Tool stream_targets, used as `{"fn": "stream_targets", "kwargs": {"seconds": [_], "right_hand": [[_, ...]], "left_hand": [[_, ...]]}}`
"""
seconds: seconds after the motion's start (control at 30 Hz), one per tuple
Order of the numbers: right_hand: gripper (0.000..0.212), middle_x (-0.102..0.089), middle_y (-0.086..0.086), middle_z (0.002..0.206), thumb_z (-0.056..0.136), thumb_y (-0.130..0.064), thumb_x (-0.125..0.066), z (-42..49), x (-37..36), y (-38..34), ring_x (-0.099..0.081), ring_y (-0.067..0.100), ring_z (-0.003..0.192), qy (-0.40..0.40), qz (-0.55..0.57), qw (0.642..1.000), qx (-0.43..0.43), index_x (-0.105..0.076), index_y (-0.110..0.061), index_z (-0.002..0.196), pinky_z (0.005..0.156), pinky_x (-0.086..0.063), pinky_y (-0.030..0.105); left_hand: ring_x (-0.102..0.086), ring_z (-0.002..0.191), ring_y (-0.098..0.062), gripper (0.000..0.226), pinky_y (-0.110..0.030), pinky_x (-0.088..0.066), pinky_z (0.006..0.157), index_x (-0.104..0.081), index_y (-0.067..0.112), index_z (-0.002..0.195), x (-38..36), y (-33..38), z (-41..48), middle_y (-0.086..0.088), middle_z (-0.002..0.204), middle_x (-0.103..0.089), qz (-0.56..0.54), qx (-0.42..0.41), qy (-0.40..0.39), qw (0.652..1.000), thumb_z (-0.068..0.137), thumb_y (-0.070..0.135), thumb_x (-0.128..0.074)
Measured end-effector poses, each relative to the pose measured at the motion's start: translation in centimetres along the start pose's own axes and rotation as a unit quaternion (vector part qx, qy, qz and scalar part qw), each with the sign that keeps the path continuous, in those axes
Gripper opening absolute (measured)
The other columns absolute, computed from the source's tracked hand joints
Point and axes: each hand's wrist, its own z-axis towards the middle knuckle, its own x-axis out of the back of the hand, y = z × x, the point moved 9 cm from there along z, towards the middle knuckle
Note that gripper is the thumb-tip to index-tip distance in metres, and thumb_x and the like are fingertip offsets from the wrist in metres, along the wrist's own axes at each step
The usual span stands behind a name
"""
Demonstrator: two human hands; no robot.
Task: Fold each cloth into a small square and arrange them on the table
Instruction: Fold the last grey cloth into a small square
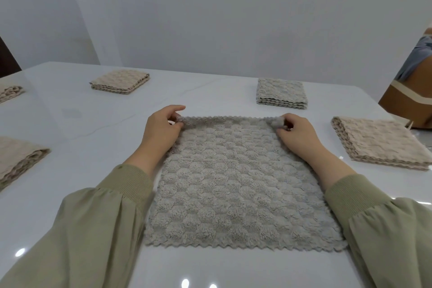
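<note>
Flat grey cloth point(238, 184), long axis pointing away, far corners pinched by left hand point(161, 126), right hand point(297, 133)

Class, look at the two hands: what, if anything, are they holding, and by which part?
Both hold the grey cloth: the left hand pinches its far left corner, the right hand its far right corner.

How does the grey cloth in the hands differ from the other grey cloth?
The near cloth lies spread out flat; the far cloth is folded into a small square. The left hand and right hand pinch the near cloth's corners; nothing touches the far cloth. Both have zigzag edges.
</note>
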Motion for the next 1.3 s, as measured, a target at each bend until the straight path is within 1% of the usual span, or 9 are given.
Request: {"fn": "stream_targets", "kwargs": {"seconds": [0.1,0.17,0.3,0.43,0.57,0.7,0.9,1.17,1.3], "right_hand": [[0.023,-0.051,0.008,0.068,0.086,-0.015,-0.062,0.1,1.0,0.1,-0.044,0.02,0.066,0.044,0.034,0.998,-0.001,-0.057,0.0,0.069,0.055,-0.029,0.028],[0.015,-0.052,0.007,0.072,0.085,-0.016,-0.063,0.1,2.2,0.0,-0.046,0.02,0.07,0.089,0.029,0.996,-0.002,-0.062,-0.012,0.07,0.057,-0.029,0.026],[0.008,-0.055,-0.007,0.056,0.084,-0.01,-0.063,0.3,3.1,0.3,-0.046,0.011,0.053,0.097,0.071,0.992,-0.038,-0.069,-0.014,0.079,0.059,-0.035,0.023],[0.013,-0.063,0.002,0.052,0.088,-0.002,-0.056,0.2,1.3,1.5,-0.047,0.008,0.033,0.028,0.202,0.971,-0.123,-0.064,-0.002,0.078,0.037,-0.037,0.017],[0.033,-0.06,-0.004,0.077,0.089,0.001,-0.05,0.5,1.7,0.5,-0.056,0.008,0.068,0.041,0.273,0.956,-0.096,-0.059,-0.007,0.12,0.065,-0.048,0.02],[0.043,-0.048,-0.01,0.126,0.093,-0.005,-0.048,-0.5,2.4,-2.5,-0.043,-0.001,0.114,0.071,0.22,0.973,0.029,-0.047,-0.019,0.134,0.095,-0.034,0.018],[0.015,-0.067,-0.001,0.084,0.088,-0.024,-0.056,-1.3,2.4,-0.3,-0.06,0.02,0.086,0.133,0.059,0.989,0.001,-0.068,-0.017,0.083,0.077,-0.045,0.031],[0.02,-0.061,0.004,0.083,0.085,-0.008,-0.048,-4.5,5.7,-1.0,-0.054,0.023,0.081,0.25,0.085,0.964,0.024,-0.065,-0.016,0.092,0.072,-0.038,0.028],[0.022,-0.06,0.002,0.083,0.082,-0.003,-0.045,-6.4,5.8,-1.4,-0.051,0.02,0.082,0.224,0.041,0.974,0.008,-0.065,-0.01,0.088,0.071,-0.032,0.025]], "left_hand": [[-0.057,0.077,-0.014,0.024,-0.02,-0.045,0.074,-0.069,0.021,0.099,0.7,-0.1,0.0,0.003,0.092,-0.062,0.014,0.009,0.034,0.999,0.084,0.004,-0.064],[-0.057,0.084,-0.016,0.014,-0.026,-0.044,0.079,-0.07,0.018,0.091,1.2,-0.3,0.0,0.001,0.091,-0.063,0.043,0.009,0.065,0.997,0.083,0.008,-0.065],[-0.053,0.07,-0.016,0.01,-0.026,-0.039,0.062,-0.071,0.02,0.09,1.7,0.0,-0.1,0.005,0.069,-0.057,0.102,0.02,0.093,0.99,0.085,0.019,-0.063],[-0.061,0.058,-0.018,0.012,-0.024,-0.047,0.055,-0.071,0.017,0.083,0.3,-0.2,-0.4,0.0,0.065,-0.068,-0.05,0.056,0.033,0.997,0.087,0.013,-0.06],[-0.064,0.093,-0.003,0.026,-0.016,-0.05,0.081,-0.069,0.025,0.099,0.2,1.0,-0.6,0.007,0.098,-0.07,-0.158,0.022,0.022,0.987,0.089,0.004,-0.056],[-0.05,0.114,0.007,0.035,-0.006,-0.037,0.094,-0.059,0.025,0.125,0.2,2.4,-1.3,0.017,0.123,-0.058,-0.175,-0.024,0.018,0.984,0.095,0.01,-0.049],[-0.063,0.085,0.001,0.016,-0.009,-0.047,0.071,-0.074,0.016,0.097,0.3,0.9,-2.2,0.011,0.089,-0.071,-0.222,0.086,0.059,0.969,0.088,0.012,-0.061],[-0.063,0.076,-0.009,0.024,-0.023,-0.051,0.077,-0.072,0.024,0.079,1.1,1.5,-4.3,0.006,0.08,-0.07,-0.19,0.071,0.055,0.978,0.086,0.005,-0.059],[-0.053,0.059,-0.014,0.029,-0.026,-0.047,0.06,-0.071,0.026,0.078,1.2,1.2,-6.1,0.004,0.072,-0.065,-0.122,0.096,0.023,0.988,0.086,0.004,-0.053]]}}
